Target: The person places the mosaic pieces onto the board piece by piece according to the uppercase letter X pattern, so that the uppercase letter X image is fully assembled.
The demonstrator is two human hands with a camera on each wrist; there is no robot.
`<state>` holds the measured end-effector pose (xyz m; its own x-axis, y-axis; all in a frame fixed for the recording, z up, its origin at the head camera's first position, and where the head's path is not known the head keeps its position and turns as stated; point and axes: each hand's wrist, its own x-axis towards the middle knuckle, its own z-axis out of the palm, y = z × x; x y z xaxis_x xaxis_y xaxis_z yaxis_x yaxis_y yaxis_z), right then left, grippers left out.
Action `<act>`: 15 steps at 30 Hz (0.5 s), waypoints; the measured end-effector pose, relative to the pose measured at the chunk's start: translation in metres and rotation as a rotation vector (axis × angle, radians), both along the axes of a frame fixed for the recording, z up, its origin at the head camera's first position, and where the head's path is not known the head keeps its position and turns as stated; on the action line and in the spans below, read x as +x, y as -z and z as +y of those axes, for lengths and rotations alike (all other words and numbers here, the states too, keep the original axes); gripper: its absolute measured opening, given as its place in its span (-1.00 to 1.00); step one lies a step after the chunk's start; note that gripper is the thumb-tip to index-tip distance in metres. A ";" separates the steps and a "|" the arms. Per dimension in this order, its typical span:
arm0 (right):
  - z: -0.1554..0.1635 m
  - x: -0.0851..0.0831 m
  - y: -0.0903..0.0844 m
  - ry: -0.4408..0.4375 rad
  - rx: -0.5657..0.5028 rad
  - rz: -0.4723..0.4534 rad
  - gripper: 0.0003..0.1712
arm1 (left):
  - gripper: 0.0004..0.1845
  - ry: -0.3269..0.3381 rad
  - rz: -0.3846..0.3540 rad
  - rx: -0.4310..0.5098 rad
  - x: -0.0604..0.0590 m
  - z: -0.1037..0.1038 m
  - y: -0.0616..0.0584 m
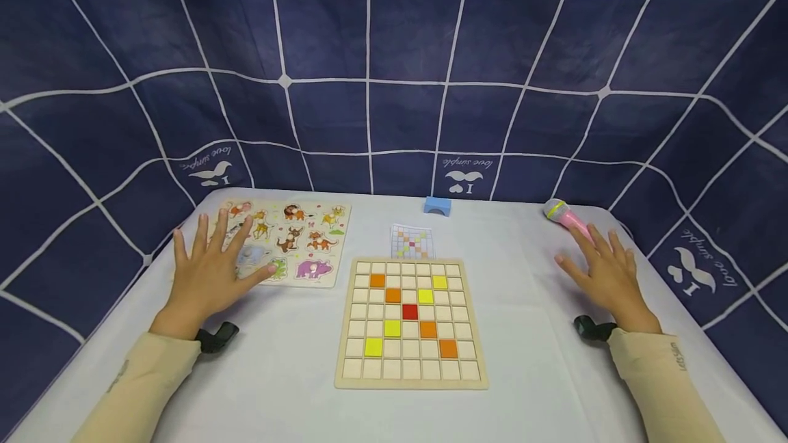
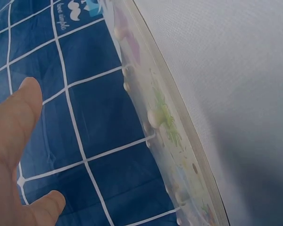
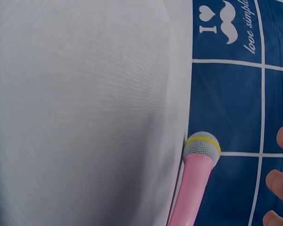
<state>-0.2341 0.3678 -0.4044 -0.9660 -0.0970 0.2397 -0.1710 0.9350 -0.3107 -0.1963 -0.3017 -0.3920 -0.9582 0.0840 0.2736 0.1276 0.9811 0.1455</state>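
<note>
In the head view, my left hand (image 1: 209,282) is spread with straight fingers in front of an animal peg puzzle (image 1: 335,221), hiding part of its left side. My right hand (image 1: 609,275), fingers spread and holding nothing, is nearest a pink toy microphone (image 1: 572,219) with a grey head, whose lower end it hides. Between the hands lies a wooden grid board (image 1: 411,383) with white squares and several orange, yellow and one red (image 1: 409,312). Just behind the board is a small printed pattern card (image 1: 411,240) with a similar coloured cross.
A blue arch block (image 1: 437,206) stands near the back edge of the white table (image 1: 517,388). Dark blue gridded cloth (image 1: 406,39) rises behind the table and along both sides. Each wrist wears a black strap-like device, the left one (image 1: 218,338) and the right one (image 1: 594,329).
</note>
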 end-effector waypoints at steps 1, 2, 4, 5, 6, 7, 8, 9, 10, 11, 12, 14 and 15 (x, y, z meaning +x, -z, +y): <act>0.000 -0.001 0.001 -0.001 0.002 0.000 -0.04 | 0.19 -0.002 0.000 -0.001 -0.001 0.000 0.000; 0.000 -0.001 0.001 -0.003 0.001 -0.001 -0.04 | 0.19 -0.003 0.001 -0.002 -0.001 0.000 0.000; -0.001 -0.002 0.002 -0.006 0.001 -0.002 -0.04 | 0.19 -0.005 0.002 -0.006 -0.002 0.000 0.000; -0.001 -0.003 0.003 -0.006 0.001 -0.002 -0.04 | 0.18 -0.005 0.003 -0.006 -0.003 0.000 -0.001; -0.001 -0.004 0.003 -0.007 0.001 -0.003 -0.04 | 0.18 -0.005 0.002 -0.007 -0.002 0.000 -0.001; -0.001 -0.004 0.003 -0.007 0.001 -0.005 -0.04 | 0.18 -0.004 0.001 -0.008 -0.002 0.000 -0.001; -0.001 -0.004 0.003 -0.007 0.001 -0.006 -0.04 | 0.17 -0.003 0.000 -0.008 -0.002 0.000 -0.001; -0.002 -0.005 0.004 -0.006 0.002 -0.009 -0.04 | 0.17 -0.002 -0.002 -0.007 -0.002 0.000 -0.001; -0.002 -0.005 0.004 -0.005 0.003 -0.011 -0.03 | 0.17 -0.001 -0.006 -0.005 -0.002 0.000 -0.001; -0.002 -0.005 0.004 -0.005 0.003 -0.013 -0.03 | 0.17 -0.001 -0.008 -0.003 -0.002 0.001 -0.001; -0.002 -0.005 0.004 -0.005 0.005 -0.013 -0.03 | 0.17 -0.001 -0.010 -0.003 -0.002 0.001 -0.001; -0.003 -0.006 0.004 -0.004 0.007 -0.015 -0.03 | 0.17 -0.001 -0.014 0.001 -0.003 0.001 -0.001; -0.003 -0.006 0.004 -0.004 0.006 -0.016 -0.03 | 0.17 -0.002 -0.015 0.003 -0.003 0.001 -0.001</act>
